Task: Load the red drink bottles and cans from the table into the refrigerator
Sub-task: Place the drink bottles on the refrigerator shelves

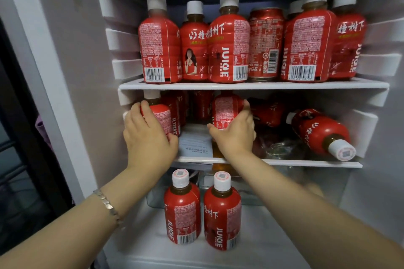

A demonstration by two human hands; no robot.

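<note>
Both hands reach into the open refrigerator at its middle shelf [306, 162]. My left hand [148, 135] grips an upright red juice bottle [164, 118] at the shelf's left end. My right hand [236, 131] grips a second red bottle [225, 111] near the shelf's middle. Further red bottles stand behind them in shadow. One bottle [321, 133] lies on its side at the right, its white cap facing me. The top shelf [218, 85] carries several upright red bottles and one red can [265, 43]. Two upright bottles [182, 209] [222, 214] stand on the fridge floor below.
A white paper booklet [195, 142] lies on the middle shelf between my hands. A crumpled clear bag [282, 147] sits at its right. A clear drawer [251, 190] is behind the two lower bottles. The fridge's left wall and frame [65, 94] stand close to my left arm.
</note>
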